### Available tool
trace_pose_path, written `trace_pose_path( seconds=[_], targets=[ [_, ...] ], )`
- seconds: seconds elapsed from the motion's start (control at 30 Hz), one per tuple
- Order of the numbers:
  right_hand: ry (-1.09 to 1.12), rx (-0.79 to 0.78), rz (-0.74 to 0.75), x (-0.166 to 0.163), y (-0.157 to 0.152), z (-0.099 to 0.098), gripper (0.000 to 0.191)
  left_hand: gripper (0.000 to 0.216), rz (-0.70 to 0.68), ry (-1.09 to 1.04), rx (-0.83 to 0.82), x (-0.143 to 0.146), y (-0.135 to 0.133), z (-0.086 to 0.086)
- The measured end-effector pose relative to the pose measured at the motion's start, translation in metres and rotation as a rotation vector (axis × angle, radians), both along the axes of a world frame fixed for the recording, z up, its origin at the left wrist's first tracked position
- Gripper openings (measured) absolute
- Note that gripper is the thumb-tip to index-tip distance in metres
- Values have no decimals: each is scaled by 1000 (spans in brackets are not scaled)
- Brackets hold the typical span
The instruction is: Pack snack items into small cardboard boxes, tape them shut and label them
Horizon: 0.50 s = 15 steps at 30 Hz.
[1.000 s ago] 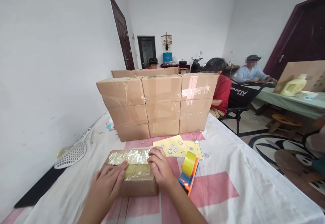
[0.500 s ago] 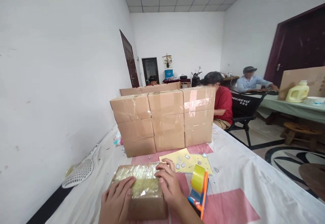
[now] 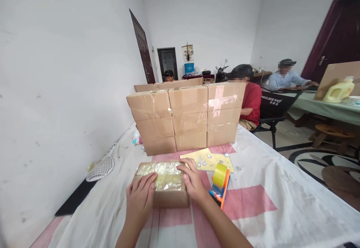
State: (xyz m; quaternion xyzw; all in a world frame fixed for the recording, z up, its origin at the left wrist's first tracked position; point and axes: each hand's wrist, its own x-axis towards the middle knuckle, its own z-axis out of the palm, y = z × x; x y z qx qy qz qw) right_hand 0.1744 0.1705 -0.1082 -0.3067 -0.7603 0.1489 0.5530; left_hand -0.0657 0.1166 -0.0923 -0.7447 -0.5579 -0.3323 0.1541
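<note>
A small cardboard box (image 3: pixel 165 199) with clear tape across its top lies on the white and pink cloth in front of me. My left hand (image 3: pixel 140 198) rests on its left side, fingers flat on the tape. My right hand (image 3: pixel 193 180) lies on its right edge, fingers laid over the top. Just right of that hand a tape dispenser (image 3: pixel 219 184) with a yellowish roll and orange-blue frame stands on the cloth.
A stack of taped cardboard boxes (image 3: pixel 185 118) stands behind, with a yellow sheet (image 3: pixel 206 160) of small stickers before it. A white perforated disc (image 3: pixel 100 168) lies at the left by the wall. Three people sit farther back; a green table (image 3: pixel 323 107) holds a yellow jug (image 3: pixel 339 90).
Only the camera view shifted up and back down; both hands stay pressed on the small taped box, and the dispenser has not moved.
</note>
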Motion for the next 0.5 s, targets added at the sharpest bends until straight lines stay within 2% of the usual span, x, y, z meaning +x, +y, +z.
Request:
trace_pose_path(
  seconds=[0.5],
  targets=[
    [86, -46, 16, -4, -1, -1, 39, 34, 24, -61, -66, 10, -8, 10]
  ],
)
